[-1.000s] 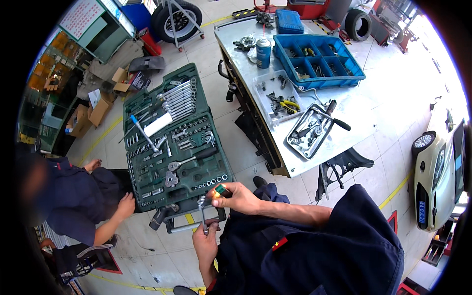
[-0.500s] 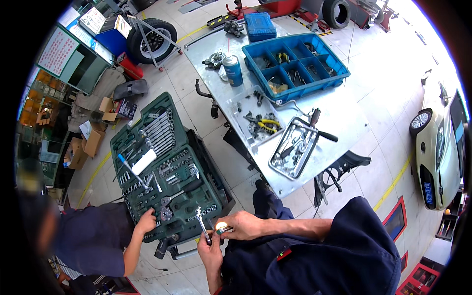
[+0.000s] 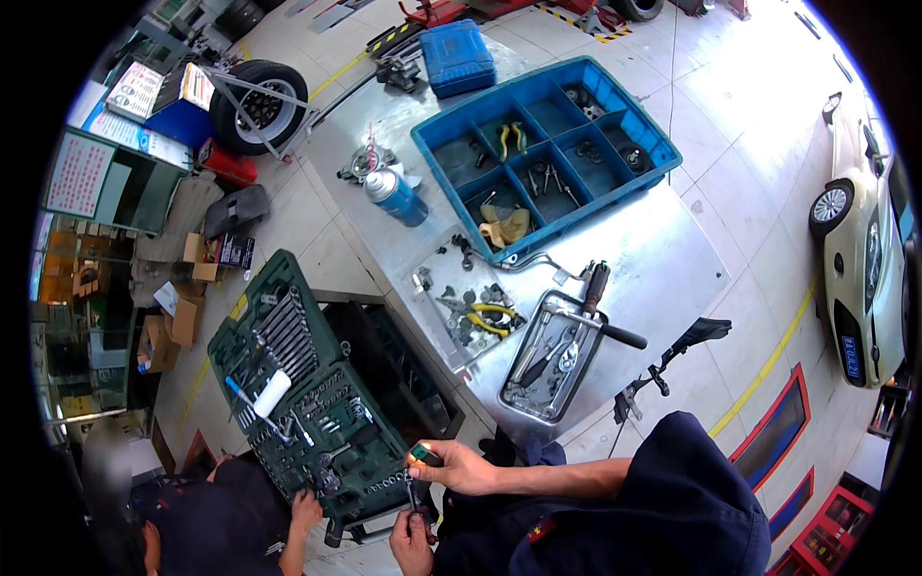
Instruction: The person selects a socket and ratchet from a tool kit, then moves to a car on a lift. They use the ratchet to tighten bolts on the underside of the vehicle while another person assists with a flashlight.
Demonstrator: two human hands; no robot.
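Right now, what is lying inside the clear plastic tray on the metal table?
Yellow-handled pliers lie there among small dark parts; whatever is directly beneath the pliers is covered and cannot be seen.

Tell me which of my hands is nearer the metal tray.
Right. In the picture, your right hand is below and left of the tray; your left hand is lower and farther left.

Two of the person's own hands (image 3: 413, 545) (image 3: 466, 468), one metal tool (image 3: 412, 494), one small green object (image 3: 428, 455) counted. One divided bin (image 3: 588, 209), one spray can (image 3: 396, 197), two yellow-handled pliers (image 3: 490, 308) (image 3: 504, 144) tallied.
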